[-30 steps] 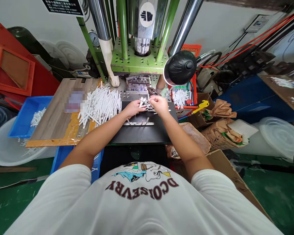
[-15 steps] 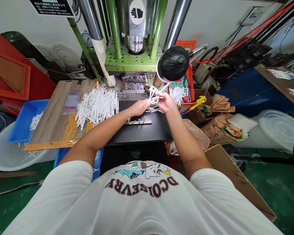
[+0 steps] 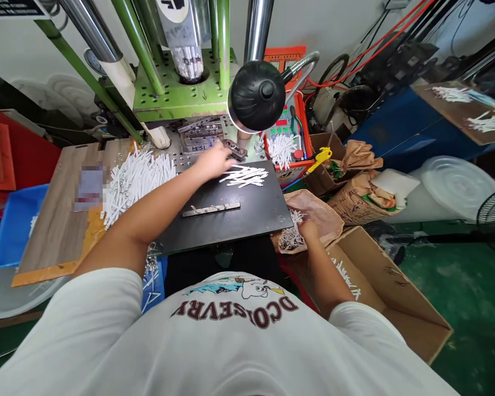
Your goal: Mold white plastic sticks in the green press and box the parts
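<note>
My left hand reaches forward over the black work plate to a small dark metal part at the foot of the green press; its fingers curl over it. A small heap of white plastic sticks lies on the plate just right of that hand. My right hand is down at the mouth of a brown paper bag right of the plate, fingers closed at a tangle of white plastic scrap. A flat metal bar lies mid-plate.
A big pile of white sticks covers the wooden board on the left. The green press and a black lamp head stand ahead. An open cardboard box and more paper bags sit on the right; a blue bin is far left.
Both hands held a white plastic piece together above the plate; now they have parted. The right hand dropped to the paper bag with scrap, the left reached toward the press. The view swung right.
</note>
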`<state>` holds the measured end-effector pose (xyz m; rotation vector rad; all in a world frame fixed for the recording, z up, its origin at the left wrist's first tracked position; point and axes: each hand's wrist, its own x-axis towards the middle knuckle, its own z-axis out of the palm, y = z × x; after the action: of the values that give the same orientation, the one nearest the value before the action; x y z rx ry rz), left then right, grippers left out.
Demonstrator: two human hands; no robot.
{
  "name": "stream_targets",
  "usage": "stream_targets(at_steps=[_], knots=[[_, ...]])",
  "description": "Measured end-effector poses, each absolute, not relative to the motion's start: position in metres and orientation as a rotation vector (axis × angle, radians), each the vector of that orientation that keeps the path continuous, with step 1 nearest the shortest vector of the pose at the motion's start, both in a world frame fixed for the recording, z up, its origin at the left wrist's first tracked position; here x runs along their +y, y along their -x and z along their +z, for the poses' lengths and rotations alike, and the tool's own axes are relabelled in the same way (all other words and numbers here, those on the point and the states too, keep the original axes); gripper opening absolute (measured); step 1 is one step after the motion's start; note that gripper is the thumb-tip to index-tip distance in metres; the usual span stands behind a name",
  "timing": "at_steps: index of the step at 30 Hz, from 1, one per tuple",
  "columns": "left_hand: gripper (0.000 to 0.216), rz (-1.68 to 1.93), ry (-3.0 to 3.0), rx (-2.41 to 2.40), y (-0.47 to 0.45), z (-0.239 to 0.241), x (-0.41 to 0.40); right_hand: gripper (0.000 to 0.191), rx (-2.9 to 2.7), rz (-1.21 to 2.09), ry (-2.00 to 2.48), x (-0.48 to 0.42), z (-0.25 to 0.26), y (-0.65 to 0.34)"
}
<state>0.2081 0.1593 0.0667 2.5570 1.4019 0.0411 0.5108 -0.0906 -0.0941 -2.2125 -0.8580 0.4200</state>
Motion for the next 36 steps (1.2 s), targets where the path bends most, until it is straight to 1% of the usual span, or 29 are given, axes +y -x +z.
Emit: stream_targets(at_steps=[1, 3, 4, 5, 7, 8, 10, 11, 13, 16, 17, 18, 21, 22, 23, 26, 27, 32, 36], knots=[[0.047, 0.164, -2.520, 1.527, -0.200, 0.068, 0.169, 0.028, -0.824, 0.444, 2.255, -0.093, -0.105, -0.512], [0.052, 0.361, -2.423, 1.769, -0.184, 0.068, 0.191, 0.038, -0.763, 0.485, 2.310, -0.095, -0.123, -0.513], [0.056, 0.415, -2.367, 1.865, -0.176, 0.068, 0.202, 0.036, -0.746, 0.486, 2.328, -0.094, -0.129, -0.513], [0.058, 0.440, -2.305, 1.943, -0.170, 0.066, 0.214, 0.029, -0.736, 0.477, 2.339, -0.093, -0.132, -0.513], [0.054, 0.448, -2.184, 2.060, -0.159, 0.061, 0.237, 0.007, -0.735, 0.431, 2.338, -0.089, -0.133, -0.510], [0.050, 0.430, -2.151, 2.081, -0.155, 0.057, 0.247, 0.007, -0.742, 0.379, 2.313, -0.087, -0.129, -0.508], [0.043, 0.399, -2.133, 2.065, -0.149, 0.050, 0.265, 0.025, -0.788, 0.230, 2.196, -0.082, -0.114, -0.499], [0.041, 0.406, -2.129, 2.042, -0.147, 0.048, 0.273, 0.030, -0.851, 0.161, 2.110, -0.078, -0.103, -0.494], [0.038, 0.458, -2.103, 1.991, -0.145, 0.043, 0.284, 0.030, -1.099, 0.111, 1.919, -0.071, -0.077, -0.479], [0.031, 0.573, -2.038, 1.926, -0.142, 0.039, 0.289, 0.025, -1.591, 0.279, 1.674, -0.055, -0.033, -0.451], [0.029, 0.622, -2.020, 1.908, -0.141, 0.038, 0.286, 0.025, -1.732, 0.354, 1.611, -0.048, -0.021, -0.440], [0.027, 0.676, -2.011, 1.891, -0.139, 0.038, 0.282, 0.029, -1.851, 0.423, 1.565, -0.041, -0.010, -0.428], [0.030, 0.768, -2.045, 1.862, -0.123, 0.036, 0.254, 0.055, -2.148, 0.598, 1.488, -0.018, 0.009, -0.396], [0.032, 0.766, -2.082, 1.849, -0.114, 0.036, 0.240, 0.058, -2.229, 0.644, 1.472, -0.011, 0.011, -0.386], [0.034, 0.757, -2.127, 1.833, -0.104, 0.036, 0.224, 0.055, -2.301, 0.678, 1.462, -0.005, 0.012, -0.378], [0.036, 0.746, -2.244, 1.782, -0.062, 0.038, 0.165, 0.033, -2.467, 0.702, 1.455, 0.007, 0.007, -0.363], [0.036, 0.746, -2.258, 1.777, -0.046, 0.040, 0.143, 0.028, -2.494, 0.684, 1.464, 0.009, 0.004, -0.361], [0.034, 0.763, -2.177, 1.850, 0.025, 0.044, 0.037, 0.028, -2.449, 0.551, 1.496, 0.032, 0.002, -0.372], [0.033, 0.722, -2.133, 1.764, 0.036, 0.033, -0.007, 0.026, -2.249, 0.479, 1.504, 0.092, 0.013, -0.389]])
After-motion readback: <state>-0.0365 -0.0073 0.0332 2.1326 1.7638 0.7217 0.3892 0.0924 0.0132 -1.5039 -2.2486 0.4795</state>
